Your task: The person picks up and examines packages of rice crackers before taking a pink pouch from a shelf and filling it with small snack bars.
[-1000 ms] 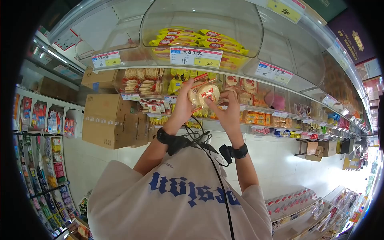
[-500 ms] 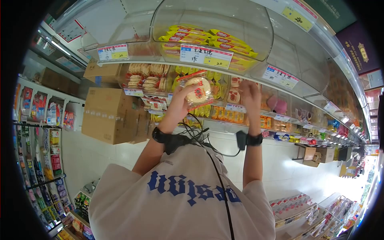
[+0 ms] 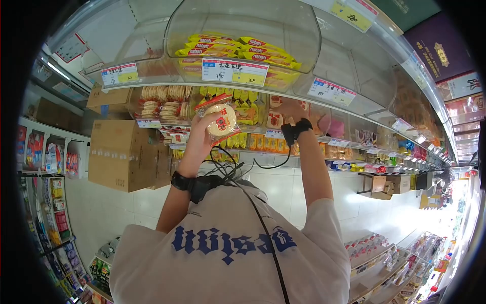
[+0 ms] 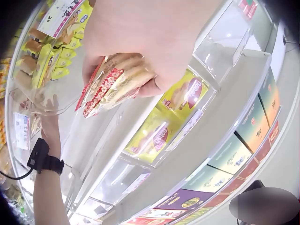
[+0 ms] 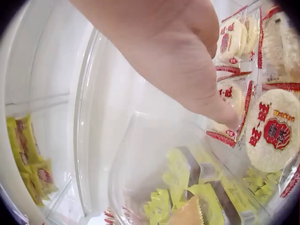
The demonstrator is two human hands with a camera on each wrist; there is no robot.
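Observation:
My left hand (image 3: 201, 133) grips clear, red-edged packets of round rice crackers (image 3: 223, 120) in front of the shelf. The left wrist view shows at least two of these packets (image 4: 115, 84) stacked between thumb and fingers. My right hand (image 3: 292, 110) reaches over the rim of a clear shelf bin that holds more of the same crackers. In the right wrist view, its extended thumb (image 5: 220, 112) lies against a cracker packet (image 5: 229, 96), while its other fingers are mostly hidden. A larger-looking cracker packet (image 5: 272, 131) appears at the right edge there.
Yellow wafer packs (image 3: 243, 50) fill a bin on the shelf above. Yellow snack packets (image 3: 248, 109) are beside the cracker bin. Cardboard boxes (image 3: 114, 154) stand at the left. A black cable (image 3: 253, 202) runs down the shirt from the wrists.
My right hand has left the packets it was touching with my left hand and moved right, then forward into the cracker bin. The left hand still holds the packets, slightly further left in view.

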